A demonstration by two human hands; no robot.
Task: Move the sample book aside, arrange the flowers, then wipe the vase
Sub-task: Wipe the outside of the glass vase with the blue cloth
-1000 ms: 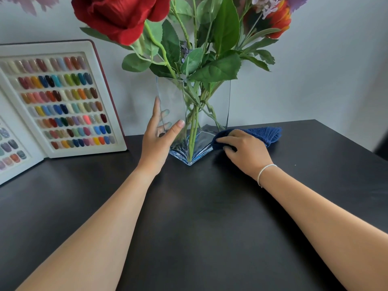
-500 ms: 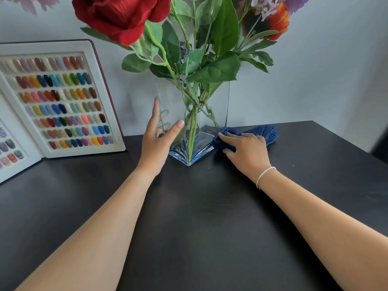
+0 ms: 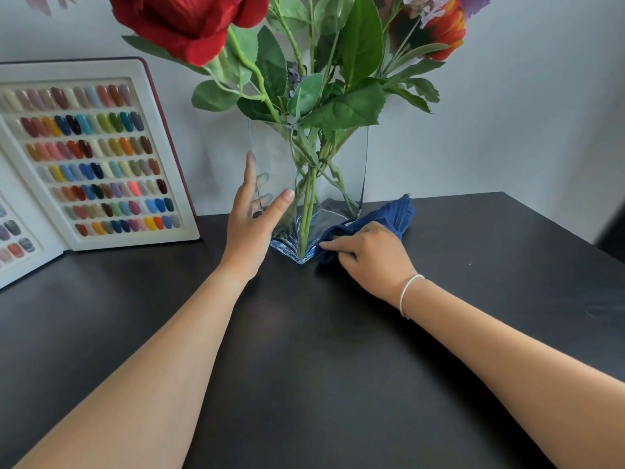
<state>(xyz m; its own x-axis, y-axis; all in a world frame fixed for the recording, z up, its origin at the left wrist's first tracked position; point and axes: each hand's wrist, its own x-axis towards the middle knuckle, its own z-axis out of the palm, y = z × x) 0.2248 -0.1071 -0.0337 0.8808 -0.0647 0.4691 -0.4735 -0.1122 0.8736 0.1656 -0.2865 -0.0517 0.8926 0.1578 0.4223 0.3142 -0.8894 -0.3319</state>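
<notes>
We see the left hand (image 3: pixel 248 228) spread open against the near-left face of the glass vase (image 3: pixel 341 184), thumb on the front pane and fingers (image 3: pixel 251 170) flat along the side, some of them showing through the glass; it steadies the vase with an open palm and grips nothing. Our right hand (image 3: pixel 370 255) is curled over a dark blue cloth (image 3: pixel 394 214), pressing it down on the worktop (image 3: pixel 304 350) against the lower right side of the vase, the fingertips pinching a fold of the cloth right at the vase's base. A thin white bracelet (image 3: pixel 407 292) circles that wrist.

The vase is clear, square-sided and upright, one corner turned toward us, standing near the far edge of the dark worktop, roughly midway along it. Green stems (image 3: pixel 309 204) cross inside it and rise to broad leaves, with a large red rose (image 3: pixel 189 22) leaning out to the left and an orange-red bloom (image 3: pixel 446 28) at the upper right.

The sample book (image 3: pixel 91 157) stands open well to the left of the vase, at the far left of the worktop, its page of coloured nail swatches propped against the pale wall (image 3: pixel 507 113). It is apart from the left hand and from the vase.
</notes>
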